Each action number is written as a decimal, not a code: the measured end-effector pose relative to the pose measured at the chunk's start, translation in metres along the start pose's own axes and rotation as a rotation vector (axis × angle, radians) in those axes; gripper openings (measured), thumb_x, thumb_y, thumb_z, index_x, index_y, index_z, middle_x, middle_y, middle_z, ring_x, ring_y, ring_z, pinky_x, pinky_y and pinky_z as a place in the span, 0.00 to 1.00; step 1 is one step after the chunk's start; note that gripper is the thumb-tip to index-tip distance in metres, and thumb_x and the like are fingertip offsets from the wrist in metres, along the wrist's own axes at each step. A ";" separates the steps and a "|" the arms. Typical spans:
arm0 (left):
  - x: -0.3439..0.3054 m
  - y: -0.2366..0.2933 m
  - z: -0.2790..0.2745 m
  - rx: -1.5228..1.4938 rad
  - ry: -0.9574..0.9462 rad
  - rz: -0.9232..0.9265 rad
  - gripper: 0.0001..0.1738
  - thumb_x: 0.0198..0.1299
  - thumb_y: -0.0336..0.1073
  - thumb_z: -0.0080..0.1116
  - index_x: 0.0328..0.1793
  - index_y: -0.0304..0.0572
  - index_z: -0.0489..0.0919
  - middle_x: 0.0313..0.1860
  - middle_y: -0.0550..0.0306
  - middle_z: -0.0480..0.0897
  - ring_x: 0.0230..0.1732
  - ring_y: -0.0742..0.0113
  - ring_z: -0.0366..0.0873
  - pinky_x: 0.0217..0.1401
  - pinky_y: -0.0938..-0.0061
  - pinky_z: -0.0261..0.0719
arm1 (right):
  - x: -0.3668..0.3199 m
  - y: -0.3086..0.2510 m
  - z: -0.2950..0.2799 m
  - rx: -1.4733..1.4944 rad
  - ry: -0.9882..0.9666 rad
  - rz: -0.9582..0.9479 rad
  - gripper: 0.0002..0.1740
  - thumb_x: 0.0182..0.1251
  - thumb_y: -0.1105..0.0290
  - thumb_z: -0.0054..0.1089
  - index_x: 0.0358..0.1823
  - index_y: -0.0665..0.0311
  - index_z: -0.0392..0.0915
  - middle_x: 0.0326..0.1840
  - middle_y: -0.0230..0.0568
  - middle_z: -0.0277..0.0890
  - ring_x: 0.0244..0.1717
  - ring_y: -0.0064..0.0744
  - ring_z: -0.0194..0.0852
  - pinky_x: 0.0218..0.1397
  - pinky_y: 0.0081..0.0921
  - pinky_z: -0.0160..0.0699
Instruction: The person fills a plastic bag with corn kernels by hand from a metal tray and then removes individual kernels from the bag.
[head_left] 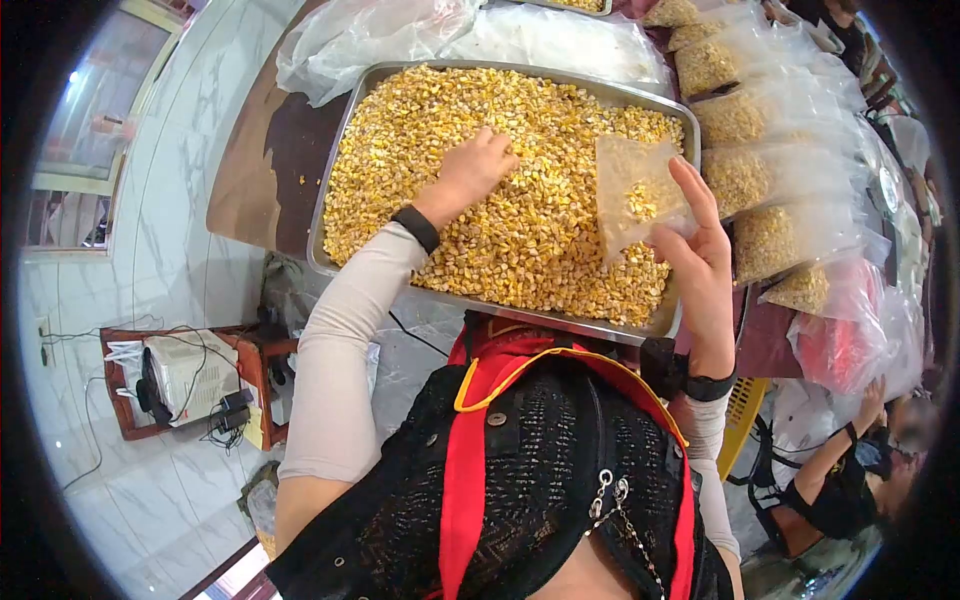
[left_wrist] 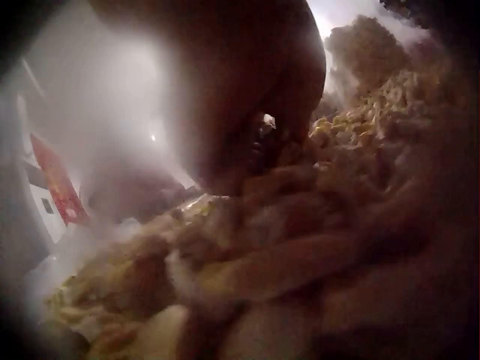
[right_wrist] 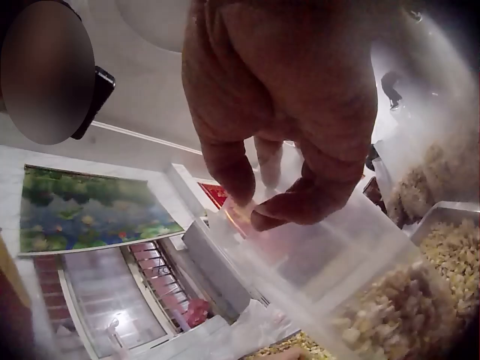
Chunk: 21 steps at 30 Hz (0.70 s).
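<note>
A wide metal tray holds a deep layer of yellow, cracked-looking corn kernels. My left hand is at the middle of the heap, its bent fingers gathered around kernels at the surface; the left wrist view is dark and blurred there. Over the tray's right side, my right hand pinches the edge of a clear plastic bag between thumb and fingers. Some kernels lie in the bag's lower part, also visible in the right wrist view, where the fingertips of the right hand meet at the upper film.
Filled clear bags of corn stand in a row along the tray's right side. Loose plastic film lies behind the tray. Another person's arm shows at the lower right, near a yellow crate.
</note>
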<state>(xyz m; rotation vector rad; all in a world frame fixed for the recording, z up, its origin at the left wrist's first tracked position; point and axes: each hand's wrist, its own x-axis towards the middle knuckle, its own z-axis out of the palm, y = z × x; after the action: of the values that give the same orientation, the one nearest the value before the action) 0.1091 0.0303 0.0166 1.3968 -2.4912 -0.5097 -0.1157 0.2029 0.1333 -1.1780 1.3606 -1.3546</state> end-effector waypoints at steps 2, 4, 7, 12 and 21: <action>-0.006 0.006 0.019 0.105 0.076 0.168 0.14 0.59 0.46 0.47 0.38 0.44 0.74 0.37 0.50 0.76 0.37 0.52 0.77 0.36 0.56 0.74 | -0.001 0.000 0.000 -0.010 0.007 -0.015 0.34 0.52 0.84 0.49 0.64 0.61 0.62 0.70 0.36 0.49 0.34 0.10 0.64 0.38 0.09 0.65; -0.008 0.014 0.016 0.059 -0.012 0.186 0.12 0.58 0.43 0.49 0.40 0.44 0.73 0.36 0.49 0.75 0.37 0.51 0.76 0.36 0.56 0.74 | -0.001 0.000 0.000 -0.029 0.007 -0.021 0.33 0.52 0.84 0.49 0.64 0.61 0.62 0.70 0.36 0.48 0.33 0.10 0.63 0.38 0.10 0.65; -0.004 0.015 0.015 -0.408 0.012 0.136 0.12 0.59 0.40 0.50 0.46 0.45 0.70 0.35 0.52 0.76 0.32 0.58 0.76 0.34 0.67 0.75 | 0.001 0.004 -0.005 -0.110 -0.010 -0.063 0.33 0.52 0.84 0.49 0.64 0.60 0.63 0.70 0.37 0.48 0.34 0.09 0.63 0.38 0.09 0.64; -0.008 0.022 -0.010 -1.756 -0.173 -0.562 0.12 0.59 0.38 0.50 0.46 0.43 0.72 0.40 0.54 0.75 0.38 0.56 0.76 0.41 0.67 0.77 | -0.002 -0.001 0.000 -0.013 -0.012 -0.018 0.33 0.51 0.84 0.50 0.63 0.59 0.63 0.70 0.37 0.49 0.38 0.11 0.63 0.38 0.10 0.64; -0.005 0.070 -0.039 -2.178 -0.129 -0.423 0.14 0.64 0.39 0.42 0.45 0.36 0.72 0.38 0.50 0.74 0.38 0.61 0.71 0.40 0.70 0.74 | -0.001 -0.001 0.003 -0.032 -0.007 -0.035 0.34 0.51 0.84 0.49 0.64 0.59 0.62 0.69 0.38 0.48 0.37 0.12 0.65 0.40 0.12 0.66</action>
<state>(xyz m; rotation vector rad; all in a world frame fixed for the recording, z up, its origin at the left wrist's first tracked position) 0.0717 0.0613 0.0807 0.6149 -0.3783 -2.2055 -0.1127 0.2030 0.1341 -1.2320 1.3668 -1.3560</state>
